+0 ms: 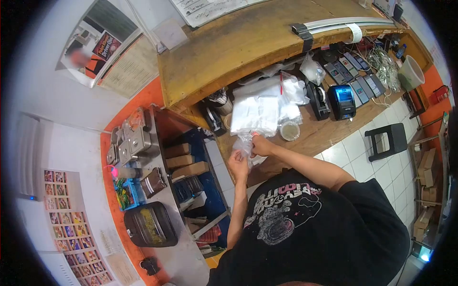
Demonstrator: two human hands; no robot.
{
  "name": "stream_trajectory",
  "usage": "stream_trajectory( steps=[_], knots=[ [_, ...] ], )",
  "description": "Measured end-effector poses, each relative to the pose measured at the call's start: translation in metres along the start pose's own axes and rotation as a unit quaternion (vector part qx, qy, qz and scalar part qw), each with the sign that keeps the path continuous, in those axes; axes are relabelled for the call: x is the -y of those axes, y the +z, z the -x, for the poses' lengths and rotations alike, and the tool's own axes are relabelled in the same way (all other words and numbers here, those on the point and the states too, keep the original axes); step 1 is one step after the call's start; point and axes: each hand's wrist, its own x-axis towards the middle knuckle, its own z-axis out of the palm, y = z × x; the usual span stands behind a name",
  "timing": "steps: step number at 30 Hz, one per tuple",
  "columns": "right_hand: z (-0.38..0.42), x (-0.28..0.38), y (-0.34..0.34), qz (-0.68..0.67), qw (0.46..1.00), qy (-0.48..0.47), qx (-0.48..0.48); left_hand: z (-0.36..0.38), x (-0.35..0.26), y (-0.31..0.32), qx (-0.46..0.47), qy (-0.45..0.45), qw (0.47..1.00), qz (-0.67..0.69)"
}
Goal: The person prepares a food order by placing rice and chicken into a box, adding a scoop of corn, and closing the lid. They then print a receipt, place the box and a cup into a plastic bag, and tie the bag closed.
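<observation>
At the near edge of the wooden counter, my left hand [238, 163] is closed on a clear plastic bag [244, 144]. My right hand [261, 144] pinches the upper side of the same bag, just right of the left hand. Directly beyond both hands lies a stack of clear plastic bags [255, 113]. A round clear tub [289, 130] stands to the right of my right hand. What the bag holds, if anything, I cannot make out.
Tape dispensers [318, 101], a blue-black printer [342, 102] and several handheld devices [355, 71] line the counter's right part. At left, a steel table [183, 248] bears metal containers [135, 144] and a black tray [150, 224]. A black stool [389, 140] stands on the tiled floor.
</observation>
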Motion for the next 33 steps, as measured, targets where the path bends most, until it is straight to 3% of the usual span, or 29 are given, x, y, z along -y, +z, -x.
stream_trajectory(
  steps=[4,6,7,9,12,15,17,18,20,22,23,24,25,27,28,30,33],
  knots=[
    [-0.003,-0.009,0.01,0.009,0.999,0.039,0.003,-0.003,-0.005,-0.004,0.019,0.063,0.993,-0.099],
    [-0.01,-0.035,0.028,0.048,0.989,-0.097,-0.101,-0.002,-0.021,0.001,-0.004,0.019,0.994,-0.107],
    [-0.012,-0.039,0.032,0.051,0.989,-0.1,-0.1,-0.003,-0.032,0.003,-0.006,0.021,0.994,-0.105],
    [-0.012,-0.047,0.041,0.02,0.977,-0.111,-0.182,-0.002,-0.051,0.004,0.004,-0.034,0.967,-0.253],
    [-0.017,-0.058,0.047,0.103,0.985,-0.035,-0.132,-0.002,-0.066,0.005,0.011,-0.011,0.95,-0.312],
    [-0.007,-0.039,0.04,0.078,0.985,-0.031,-0.149,-0.011,-0.028,-0.01,0.058,0.059,0.924,-0.372],
    [0.005,-0.028,0.029,0.082,0.983,-0.056,-0.157,-0.019,-0.009,-0.022,0.111,0.036,0.958,-0.262],
    [0.008,-0.031,0.03,0.088,0.98,-0.044,-0.173,-0.023,-0.008,-0.024,0.131,-0.046,0.957,-0.254],
    [0.011,-0.042,0.035,0.021,0.974,-0.066,-0.217,-0.024,-0.003,-0.024,0.173,-0.065,0.959,-0.215],
    [0.02,-0.036,0.028,-0.002,0.976,-0.01,-0.22,-0.02,-0.016,-0.016,0.132,-0.184,0.965,-0.131],
    [0.025,-0.032,0.024,-0.032,0.977,0.04,-0.209,-0.019,-0.016,-0.013,0.144,-0.18,0.964,-0.132],
    [0.029,-0.031,0.019,-0.03,0.974,0.042,-0.22,-0.017,-0.015,-0.009,0.106,-0.21,0.971,-0.037],
    [0.033,-0.03,0.015,-0.061,0.983,0.046,-0.167,-0.016,-0.013,-0.006,0.068,-0.24,0.967,0.057],
    [0.042,-0.026,0.009,-0.192,0.975,0.073,-0.079,-0.017,-0.007,-0.005,0.064,-0.229,0.969,0.065],
    [0.045,-0.022,0.009,-0.192,0.975,0.074,-0.087,-0.017,-0.004,-0.003,0.049,-0.22,0.971,0.076],
    [0.049,-0.021,0.012,-0.402,0.905,0.101,-0.092,-0.015,-0.005,0.0,0.055,-0.206,0.974,0.075],
    [0.043,-0.024,0.016,-0.433,0.889,0.118,-0.093,-0.015,-0.005,0.001,0.06,-0.178,0.98,0.067]
  ],
)
